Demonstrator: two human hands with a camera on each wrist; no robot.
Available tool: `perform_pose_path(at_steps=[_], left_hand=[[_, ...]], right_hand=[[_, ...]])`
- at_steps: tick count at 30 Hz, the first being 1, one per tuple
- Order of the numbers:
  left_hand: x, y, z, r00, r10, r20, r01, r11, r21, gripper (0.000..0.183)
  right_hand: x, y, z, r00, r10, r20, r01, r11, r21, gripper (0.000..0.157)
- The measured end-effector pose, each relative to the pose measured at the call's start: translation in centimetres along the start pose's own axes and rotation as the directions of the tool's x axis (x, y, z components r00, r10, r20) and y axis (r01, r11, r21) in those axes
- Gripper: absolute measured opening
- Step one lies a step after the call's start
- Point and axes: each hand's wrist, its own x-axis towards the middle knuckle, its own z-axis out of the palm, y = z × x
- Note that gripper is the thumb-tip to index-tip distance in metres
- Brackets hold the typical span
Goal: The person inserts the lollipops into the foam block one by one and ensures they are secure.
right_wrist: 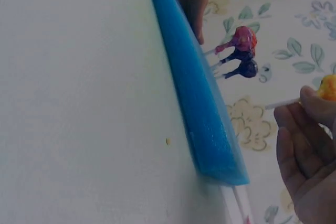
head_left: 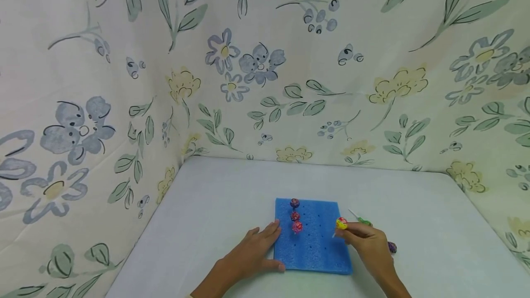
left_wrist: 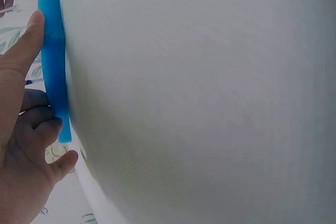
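Note:
A blue foam board point(head_left: 314, 259) with rows of small holes lies on the table. Along its left edge my left hand point(head_left: 256, 251) rests, fingers spread, the thumb near the front corner. My right hand point(head_left: 370, 245) pinches a yellow-and-red lollipop point(head_left: 341, 223) by the head end, above the board's right side. Its white stick point(right_wrist: 283, 103) points toward the board in the right wrist view. Three wrapped lollipops stand in a column at the board's left: a dark one point(head_left: 294, 203) at the back, a red one point(head_left: 295, 216), and a pinkish-red one point(head_left: 297, 227) in front.
To the right of the board a green-wrapped lollipop point(head_left: 364, 221) lies on the white table point(head_left: 223, 197). A purple-wrapped lollipop point(head_left: 392, 247) shows beside my right wrist, partly hidden. Floral cloth point(head_left: 290, 118) hangs behind the table and along its sides.

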Motion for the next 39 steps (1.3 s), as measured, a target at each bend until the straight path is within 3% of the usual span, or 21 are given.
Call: perform_pose_path(at_steps=[9,19,31,39], left_hand=[[0.1,0.0,0.1,1.0,-0.018,0.01,0.018,1.0,-0.002,0.097],[0.3,-0.1,0.3,0.999,-0.041,0.027,0.042,0.999,-0.006,0.098],[0.4,0.0,0.2,0.998,-0.057,0.021,0.057,0.998,-0.001,0.098],[0.4,-0.1,0.2,0.999,-0.047,0.012,0.047,0.999,0.009,0.098]], right_hand=[[-0.3,-0.3,2.1,0.991,0.128,0.045,-0.129,0.991,0.019,0.008],[-0.3,-0.7,3.9,0.981,0.184,0.069,-0.182,0.983,-0.031,0.003],[-0.5,-1.0,6.2,0.972,0.201,0.119,-0.2,0.98,-0.024,0.007],[-0.4,-0.7,7.3,0.976,0.168,0.14,-0.169,0.986,-0.002,0.009]])
